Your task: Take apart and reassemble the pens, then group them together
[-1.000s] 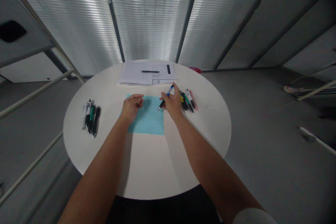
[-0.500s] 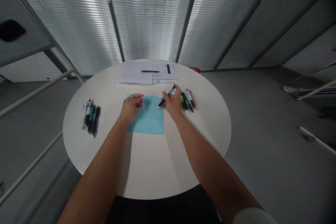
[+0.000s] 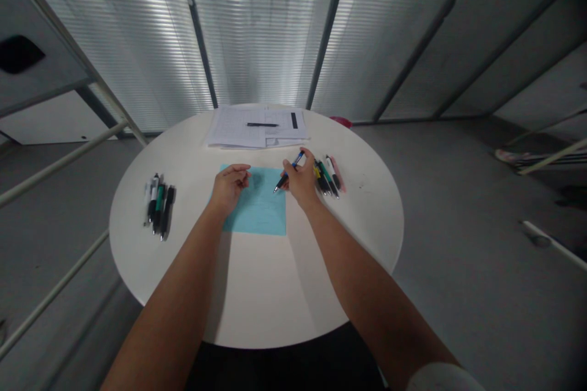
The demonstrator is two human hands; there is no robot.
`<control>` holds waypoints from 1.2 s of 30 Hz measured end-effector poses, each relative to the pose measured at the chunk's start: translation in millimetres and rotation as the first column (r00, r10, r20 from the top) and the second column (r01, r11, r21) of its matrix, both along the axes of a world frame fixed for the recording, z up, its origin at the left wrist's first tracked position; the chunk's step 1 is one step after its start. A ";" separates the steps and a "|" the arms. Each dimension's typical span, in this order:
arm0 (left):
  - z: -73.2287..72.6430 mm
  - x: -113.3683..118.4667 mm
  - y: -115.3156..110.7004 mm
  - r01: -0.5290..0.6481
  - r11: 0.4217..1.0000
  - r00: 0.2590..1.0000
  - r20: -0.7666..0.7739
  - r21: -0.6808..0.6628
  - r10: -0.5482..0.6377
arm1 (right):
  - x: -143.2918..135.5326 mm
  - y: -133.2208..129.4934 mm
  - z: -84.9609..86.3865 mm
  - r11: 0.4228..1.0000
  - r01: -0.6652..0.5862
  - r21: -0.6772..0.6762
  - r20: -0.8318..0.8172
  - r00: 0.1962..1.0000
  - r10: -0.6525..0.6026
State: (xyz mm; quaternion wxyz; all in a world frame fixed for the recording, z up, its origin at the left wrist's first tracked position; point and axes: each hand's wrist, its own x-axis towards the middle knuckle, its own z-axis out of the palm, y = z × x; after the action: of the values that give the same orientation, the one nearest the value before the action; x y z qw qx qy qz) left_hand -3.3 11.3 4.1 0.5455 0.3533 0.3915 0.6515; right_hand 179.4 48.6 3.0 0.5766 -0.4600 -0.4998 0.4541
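Observation:
Held in my right hand [image 3: 300, 180] is a blue and black pen [image 3: 293, 163], slanting with its metal tip down and left over the right edge of a light blue sheet of paper [image 3: 257, 214]. A bent finger rests at the pen's upper end, while the thumb lies along its side. My left hand [image 3: 228, 189] is over the left part of the sheet, its fingers loosely curled and a little apart. I see nothing in it. Beside my right hand lies a row of several pens [image 3: 328, 177] with yellow, green, white and pink parts.
On the left of the round white table [image 3: 257, 293] is another group of several pens [image 3: 159, 204]. Papers [image 3: 236, 134] lie at the far edge with a black pen [image 3: 262, 124] on top. White metal rails [image 3: 59, 156] stand left of the table.
The upper end of the blue and black pen has tilted slightly left, along with the finger on it. My left hand stays where it was.

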 end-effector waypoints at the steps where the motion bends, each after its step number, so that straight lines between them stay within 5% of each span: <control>1: -0.3 -0.2 0.1 0.000 1.000 1.000 -0.001 0.001 0.000 | 0.1 0.2 -0.2 1.000 0.002 0.001 0.000 1.000 -0.002; 15: 2.9 1.8 -2.8 0.014 1.000 0.999 -0.037 -0.002 -0.014 | 0.3 0.6 -0.8 1.000 0.009 0.000 0.000 1.000 -0.009; 26: 12.3 9.8 -13.8 0.136 0.989 0.877 -0.471 0.056 -0.094 | -1.5 -0.8 1.6 0.996 0.066 0.060 0.057 0.996 -0.070; 36: 9.9 12.3 -12.6 0.114 0.993 0.907 -0.410 0.009 -0.100 | -1.5 0.2 0.7 0.999 0.048 0.003 -0.016 0.999 -0.048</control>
State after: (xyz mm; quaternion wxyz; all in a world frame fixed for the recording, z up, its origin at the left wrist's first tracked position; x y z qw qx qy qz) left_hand 9.0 -1.3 14.1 0.4806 0.5113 0.4664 0.5385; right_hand 177.9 48.8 3.7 0.5920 -0.4672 -0.4850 0.4427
